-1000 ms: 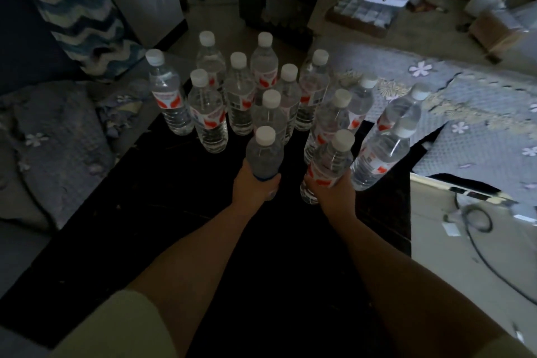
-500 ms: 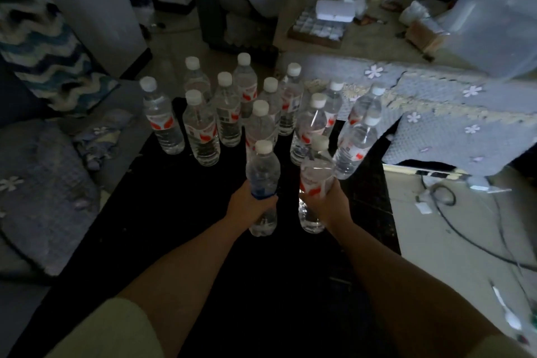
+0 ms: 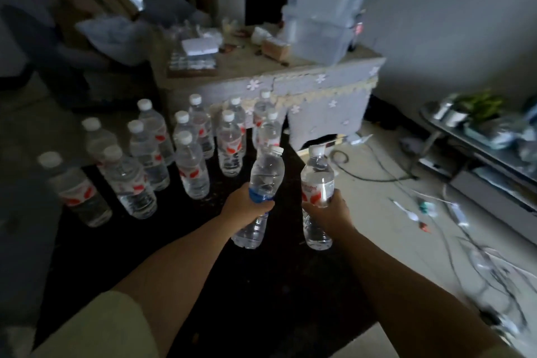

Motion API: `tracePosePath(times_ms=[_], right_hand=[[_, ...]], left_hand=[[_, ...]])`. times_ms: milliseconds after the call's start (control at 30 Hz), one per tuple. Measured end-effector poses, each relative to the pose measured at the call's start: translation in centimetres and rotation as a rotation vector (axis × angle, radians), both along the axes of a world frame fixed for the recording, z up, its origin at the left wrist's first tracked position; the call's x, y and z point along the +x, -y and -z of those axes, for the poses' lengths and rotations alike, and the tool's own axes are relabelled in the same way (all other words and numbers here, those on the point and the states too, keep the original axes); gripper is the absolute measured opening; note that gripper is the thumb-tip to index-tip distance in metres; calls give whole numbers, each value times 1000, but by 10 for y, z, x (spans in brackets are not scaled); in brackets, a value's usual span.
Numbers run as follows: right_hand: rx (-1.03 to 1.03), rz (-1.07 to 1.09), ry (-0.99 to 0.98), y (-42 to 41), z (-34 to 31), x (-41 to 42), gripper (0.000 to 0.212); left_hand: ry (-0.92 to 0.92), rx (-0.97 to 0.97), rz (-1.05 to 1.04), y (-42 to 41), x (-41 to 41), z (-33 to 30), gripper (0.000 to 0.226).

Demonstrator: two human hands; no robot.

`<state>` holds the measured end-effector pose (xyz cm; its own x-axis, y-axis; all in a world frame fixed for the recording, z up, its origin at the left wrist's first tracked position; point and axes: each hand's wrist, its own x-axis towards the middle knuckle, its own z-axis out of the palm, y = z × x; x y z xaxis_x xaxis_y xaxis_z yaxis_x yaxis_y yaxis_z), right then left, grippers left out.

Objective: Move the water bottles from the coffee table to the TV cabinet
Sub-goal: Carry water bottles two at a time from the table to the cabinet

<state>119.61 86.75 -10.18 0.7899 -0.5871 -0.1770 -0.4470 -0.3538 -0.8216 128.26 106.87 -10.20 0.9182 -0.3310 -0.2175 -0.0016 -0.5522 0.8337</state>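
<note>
My left hand (image 3: pixel 247 206) grips a clear water bottle with a blue label (image 3: pixel 266 176), lifted off the black coffee table (image 3: pixel 276 285) and tilted slightly right. In my right hand (image 3: pixel 328 211) is a second bottle with a red and white label (image 3: pixel 317 180), held upright above the table's right edge. Several more white-capped bottles (image 3: pixel 191 166) stand in a cluster on the table's far left part. The TV cabinet (image 3: pixel 488 160), low with a glass top, runs along the wall at the right.
A table draped in a flowered grey cloth (image 3: pixel 325 87) stands beyond the bottles, with stacked clear plastic bins (image 3: pixel 322 17) and clutter on it. Cables (image 3: pixel 377 174) and small bits of litter lie on the pale floor between coffee table and cabinet. Potted plants (image 3: pixel 476 104) sit on the cabinet.
Both hands have lifted their bottles off the table and drawn them back toward me. The view has swung right, bringing the cabinet and wall into sight.
</note>
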Motion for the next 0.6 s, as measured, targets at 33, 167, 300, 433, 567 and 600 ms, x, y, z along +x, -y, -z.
tracePosePath(times_ms=[33, 167, 300, 433, 567, 600], right_hand=[[-6, 21, -1, 3, -3, -7, 65], [-32, 173, 21, 32, -19, -55, 65], [-54, 339, 44, 67, -35, -108, 66], [-68, 487, 82, 102, -47, -167, 63], [-90, 585, 73, 134, -54, -233, 66], [-106, 614, 69, 142, -56, -253, 66]], left_hand=[[11, -5, 25, 6, 0, -2, 44], [42, -15, 175, 55, -18, -17, 50], [52, -17, 339, 112, -49, -39, 51], [92, -10, 494, 171, -87, -56, 51], [94, -28, 621, 230, -134, -68, 45], [93, -39, 656, 246, -149, -72, 45]])
